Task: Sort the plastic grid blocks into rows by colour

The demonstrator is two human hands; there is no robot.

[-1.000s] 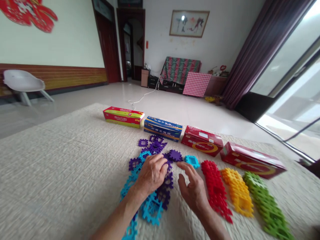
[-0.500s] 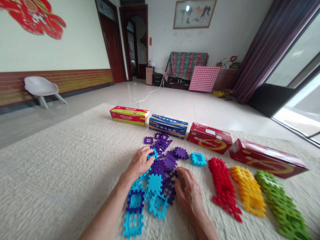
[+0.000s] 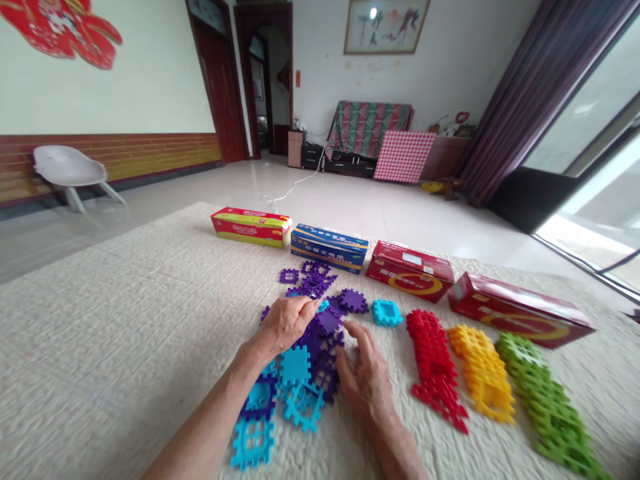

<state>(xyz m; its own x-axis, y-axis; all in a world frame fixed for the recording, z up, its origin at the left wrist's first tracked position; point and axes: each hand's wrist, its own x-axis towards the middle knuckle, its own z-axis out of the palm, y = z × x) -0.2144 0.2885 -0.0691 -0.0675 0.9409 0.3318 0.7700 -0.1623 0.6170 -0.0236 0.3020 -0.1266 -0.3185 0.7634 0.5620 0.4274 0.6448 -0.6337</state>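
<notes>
Purple and light blue interlocking plastic tiles with toothed edges lie in a loose pile on the cover. My left hand (image 3: 289, 323) is closed over the pile, and a light blue tile (image 3: 324, 306) pokes out at its fingertips, mostly hidden by the hand. To the right of the pile, my right hand (image 3: 366, 365) has thumb and fingers apart, with nothing visible between them. Purple tiles (image 3: 329, 321) lie between the two hands. Nearer to me are a light blue square tile (image 3: 295, 365) and a windowed one (image 3: 253, 443).
A separate light blue tile stack (image 3: 387, 313) lies beyond my right hand. Rows of red (image 3: 434, 363), yellow (image 3: 481, 370) and green tiles (image 3: 547, 403) stretch to the right. Behind stand a red-and-yellow box (image 3: 250, 227), a blue box (image 3: 329, 250) and two dark red boxes (image 3: 410, 272).
My left hand has moved right across the pile with the light blue tile, closer to my right hand. My right hand's fingers have lifted and spread. The view has shifted slightly.
</notes>
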